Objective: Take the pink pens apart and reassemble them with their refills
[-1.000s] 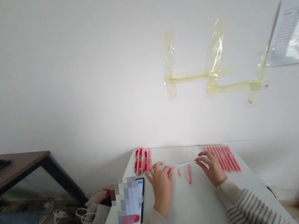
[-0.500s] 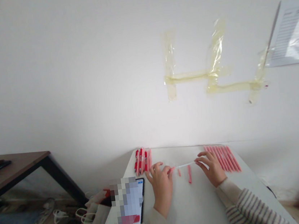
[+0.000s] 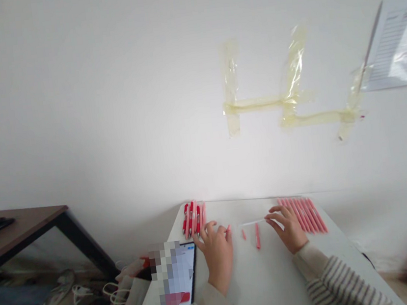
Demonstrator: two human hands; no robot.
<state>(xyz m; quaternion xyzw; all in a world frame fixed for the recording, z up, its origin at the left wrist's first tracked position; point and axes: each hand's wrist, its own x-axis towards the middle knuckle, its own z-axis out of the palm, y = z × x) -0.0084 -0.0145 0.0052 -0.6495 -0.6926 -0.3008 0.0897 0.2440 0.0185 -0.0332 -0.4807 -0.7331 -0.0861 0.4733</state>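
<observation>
My right hand [image 3: 289, 227] pinches the right end of a thin white refill [image 3: 252, 223] that points left over the white table [image 3: 264, 288]. My left hand [image 3: 216, 251] is closed on a small pink pen piece [image 3: 228, 229] whose tip shows past the fingers, a short gap from the refill's free end. Between my hands lie a short pink piece [image 3: 244, 234] and a longer pink barrel [image 3: 257, 236]. A group of assembled red and pink pens [image 3: 193, 218] lies at the table's far left. A row of several pink barrels [image 3: 305, 214] lies behind my right hand.
A phone [image 3: 177, 284] lies at the table's left edge by my left forearm. A dark wooden table [image 3: 17, 235] stands to the left, with bags and cables [image 3: 106, 298] on the floor between. Tape strips [image 3: 286, 98] and a paper sheet [image 3: 398, 44] hang on the wall.
My left hand has drawn slightly left with the pink piece, so it now sits apart from the refill's left end. My right hand has stayed put.
</observation>
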